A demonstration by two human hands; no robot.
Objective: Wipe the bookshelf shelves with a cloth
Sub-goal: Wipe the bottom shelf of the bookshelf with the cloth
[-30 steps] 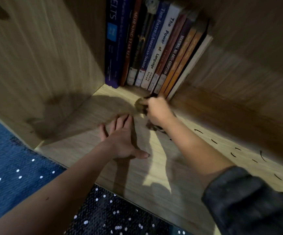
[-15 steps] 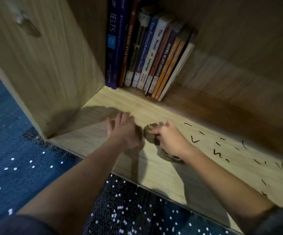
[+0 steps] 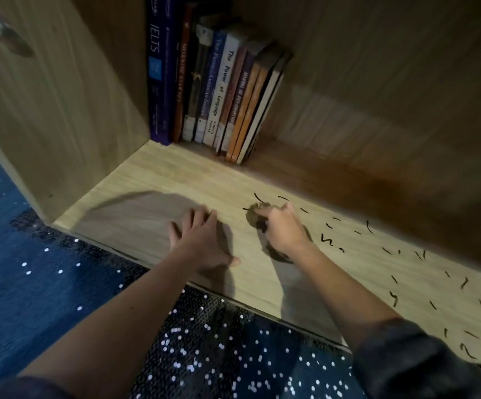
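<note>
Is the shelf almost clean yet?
Not yet. The left part of the shelf, in front of the books, looks free of marks. The right hand grips the cloth at the edge of the dark marks, and the left hand rests flat on the board. Many marks to the right are left to wipe.

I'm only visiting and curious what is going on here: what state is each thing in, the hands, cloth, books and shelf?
shelf: dark marks scattered over its right part.
cloth: bunched, pressed on the shelf.
right hand: grips the cloth.
left hand: open, flat on the shelf.
books: upright in a row, back left corner.
</note>
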